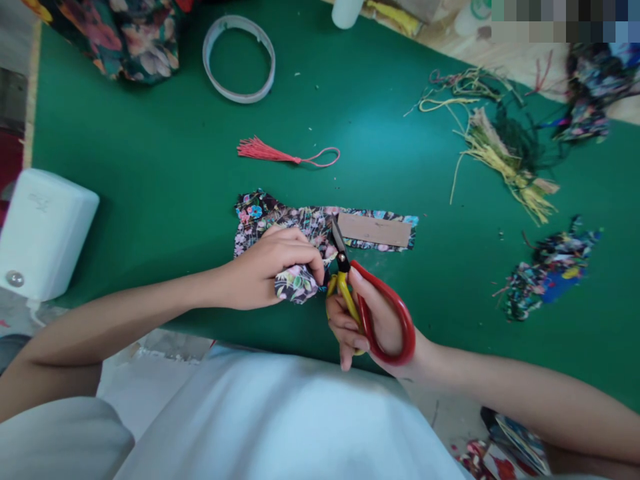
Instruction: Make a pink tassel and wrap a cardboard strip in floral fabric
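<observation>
A dark floral fabric piece [313,223] lies on the green table in front of me. On its right end rests a tan cardboard strip [375,230]. My left hand [285,263] is closed on the fabric, and a bunched part of it shows below the fingers. In my right hand [357,320] is a pair of scissors [406,327] with one red and one yellow handle. Their blades are at the fabric, beside the strip's left end. Part of the blades is hard to make out against the cloth.
A red tassel [273,152] lies beyond the fabric, with a tape roll [239,100] farther back. At left stands a white box-shaped device [50,233]. Yellow-green tassels [510,167] and fabric scraps [550,270] lie at right. Floral cloth [135,40] is at the back left.
</observation>
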Tool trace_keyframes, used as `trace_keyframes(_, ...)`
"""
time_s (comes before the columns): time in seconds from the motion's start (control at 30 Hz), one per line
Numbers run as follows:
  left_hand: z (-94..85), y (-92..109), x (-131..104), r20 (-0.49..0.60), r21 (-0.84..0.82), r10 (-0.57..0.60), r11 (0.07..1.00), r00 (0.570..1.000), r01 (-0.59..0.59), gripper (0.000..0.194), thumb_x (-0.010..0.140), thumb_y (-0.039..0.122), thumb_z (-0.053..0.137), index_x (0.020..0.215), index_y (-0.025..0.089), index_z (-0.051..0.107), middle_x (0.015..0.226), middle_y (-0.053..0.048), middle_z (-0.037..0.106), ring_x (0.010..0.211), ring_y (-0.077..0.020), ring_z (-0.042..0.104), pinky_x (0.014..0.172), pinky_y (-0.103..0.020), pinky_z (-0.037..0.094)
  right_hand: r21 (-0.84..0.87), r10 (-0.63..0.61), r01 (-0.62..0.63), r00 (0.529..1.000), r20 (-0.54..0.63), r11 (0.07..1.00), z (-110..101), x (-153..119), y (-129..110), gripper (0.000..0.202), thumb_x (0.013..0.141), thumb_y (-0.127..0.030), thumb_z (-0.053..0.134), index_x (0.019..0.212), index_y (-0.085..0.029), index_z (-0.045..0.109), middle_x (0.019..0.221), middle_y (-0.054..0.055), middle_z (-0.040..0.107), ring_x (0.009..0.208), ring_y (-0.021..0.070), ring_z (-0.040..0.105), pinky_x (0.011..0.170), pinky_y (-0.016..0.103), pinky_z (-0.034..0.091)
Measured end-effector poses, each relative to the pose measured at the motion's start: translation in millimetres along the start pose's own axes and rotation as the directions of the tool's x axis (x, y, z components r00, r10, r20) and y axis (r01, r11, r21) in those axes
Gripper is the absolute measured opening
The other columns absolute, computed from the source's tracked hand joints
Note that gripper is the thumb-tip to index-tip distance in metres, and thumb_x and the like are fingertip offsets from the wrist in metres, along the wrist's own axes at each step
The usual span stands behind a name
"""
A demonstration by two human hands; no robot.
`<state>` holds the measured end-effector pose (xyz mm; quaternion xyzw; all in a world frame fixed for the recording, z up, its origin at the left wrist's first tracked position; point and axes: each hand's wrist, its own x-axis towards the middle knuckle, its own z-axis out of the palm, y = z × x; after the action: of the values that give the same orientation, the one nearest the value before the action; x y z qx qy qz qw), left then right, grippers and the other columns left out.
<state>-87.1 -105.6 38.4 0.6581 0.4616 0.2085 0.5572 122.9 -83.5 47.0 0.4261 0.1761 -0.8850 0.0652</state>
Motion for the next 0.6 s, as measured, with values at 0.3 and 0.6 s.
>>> trace_keyframes(0.3, -1.2, 0.9, 0.3, 0.013, 0.0, -0.004, 1.0, 1.0, 0.004, 0.021, 0.086, 0.034, 0.047, 0.09, 0.022, 0.064, 0.094, 0.0, 0.072, 0.099, -0.0182, 0.057, 0.098, -0.035, 0.031, -0.015, -0.03, 0.03, 0.999, 0.013, 0.999, -1.3, 3.1, -0.9, 0.07, 0.072, -0.088, 0.052, 0.055, -0.022, 0.038, 0.045, -0.01, 0.031, 0.037, 0.0036, 0.026, 0.04, 0.026, 0.056)
trace_keyframes(0.6, -0.1, -1.2, -0.2, -0.001, -0.001, 0.023, 1.0, 1.0, -0.023, 0.02, 0.086, 0.032, 0.048, 0.091, 0.022, 0.064, 0.095, 0.0, 0.071, 0.099, -0.0174, 0.057, 0.098, -0.034, 0.03, -0.07, -0.127, 0.12, 0.986, -0.107, 0.99, 1.9, 4.0, -2.9, 0.065, 0.073, -0.084, 0.058, 0.062, -0.023, 0.039, 0.045, -0.01, 0.035, 0.034, 0.0051, 0.032, 0.035, 0.027, 0.054)
